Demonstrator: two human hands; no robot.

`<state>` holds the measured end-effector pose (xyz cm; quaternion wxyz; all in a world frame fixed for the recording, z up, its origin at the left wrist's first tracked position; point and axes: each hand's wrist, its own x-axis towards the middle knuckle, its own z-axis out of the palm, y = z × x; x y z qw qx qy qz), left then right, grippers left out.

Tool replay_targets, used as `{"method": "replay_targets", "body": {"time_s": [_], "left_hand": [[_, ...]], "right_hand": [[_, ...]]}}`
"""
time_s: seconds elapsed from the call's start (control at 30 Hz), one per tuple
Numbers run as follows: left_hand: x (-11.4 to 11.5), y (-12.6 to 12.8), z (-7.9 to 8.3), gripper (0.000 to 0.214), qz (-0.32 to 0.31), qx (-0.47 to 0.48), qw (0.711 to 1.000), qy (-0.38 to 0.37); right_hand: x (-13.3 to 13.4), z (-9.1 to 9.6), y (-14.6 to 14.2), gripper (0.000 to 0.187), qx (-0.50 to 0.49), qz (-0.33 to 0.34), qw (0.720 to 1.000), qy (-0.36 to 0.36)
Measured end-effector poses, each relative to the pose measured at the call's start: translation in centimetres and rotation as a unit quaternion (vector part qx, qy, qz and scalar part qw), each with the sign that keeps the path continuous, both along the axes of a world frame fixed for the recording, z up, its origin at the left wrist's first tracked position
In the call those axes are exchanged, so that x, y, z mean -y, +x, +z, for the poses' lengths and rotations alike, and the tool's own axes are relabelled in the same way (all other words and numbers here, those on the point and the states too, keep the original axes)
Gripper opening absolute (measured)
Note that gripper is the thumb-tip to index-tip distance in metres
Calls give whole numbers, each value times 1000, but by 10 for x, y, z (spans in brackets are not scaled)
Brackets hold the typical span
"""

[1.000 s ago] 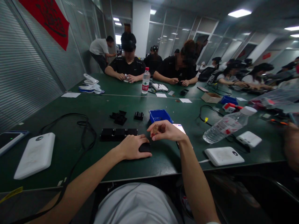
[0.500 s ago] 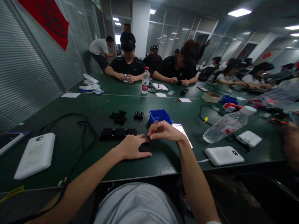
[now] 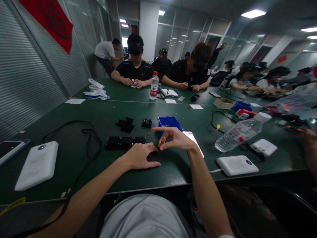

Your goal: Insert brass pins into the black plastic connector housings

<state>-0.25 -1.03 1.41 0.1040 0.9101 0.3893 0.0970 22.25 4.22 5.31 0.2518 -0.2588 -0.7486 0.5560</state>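
Observation:
My left hand (image 3: 138,156) lies curled over a small black block (image 3: 153,156) on the green table (image 3: 74,158), pressing it down. My right hand (image 3: 177,138) hovers just above and to the right of it, pinching a small amber-coloured piece (image 3: 164,136) between thumb and fingers, with the index finger stretched out to the left. A row of black blocks (image 3: 125,142) sits just beyond my left hand. A blue bin (image 3: 170,123) stands behind my right hand, and a phone (image 3: 194,140) lies partly under my right wrist.
White power banks (image 3: 36,164) (image 3: 237,164) (image 3: 263,146) lie left and right, with a black cable (image 3: 90,138) looping on the left. A water bottle (image 3: 241,132) lies on its side at right. More black parts (image 3: 126,125) sit mid-table. Several people work across the far table.
My right hand has lowered the amber piece slightly towards the black block and stretched out its index finger. My left hand has stayed on the block.

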Motion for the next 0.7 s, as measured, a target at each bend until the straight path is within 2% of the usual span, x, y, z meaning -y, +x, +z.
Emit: {"method": "replay_targets", "body": {"time_s": [0.07, 0.17, 0.23, 0.7], "left_hand": [[0, 0, 0, 54, 0, 3, 1000, 3], [0, 0, -1, 54, 2, 6, 1000, 6], [0, 0, -1, 54, 0, 7, 1000, 6], [2, -2, 1, 67, 21, 16, 1000, 14]], "right_hand": [[0, 1, 1, 73, 4, 0, 1000, -1], [-1, 1, 3, 36, 1, 12, 1000, 2], [-1, 0, 4, 24, -8, 25, 1000, 6], [-3, -1, 0, 28, 15, 46, 998, 39]]}}
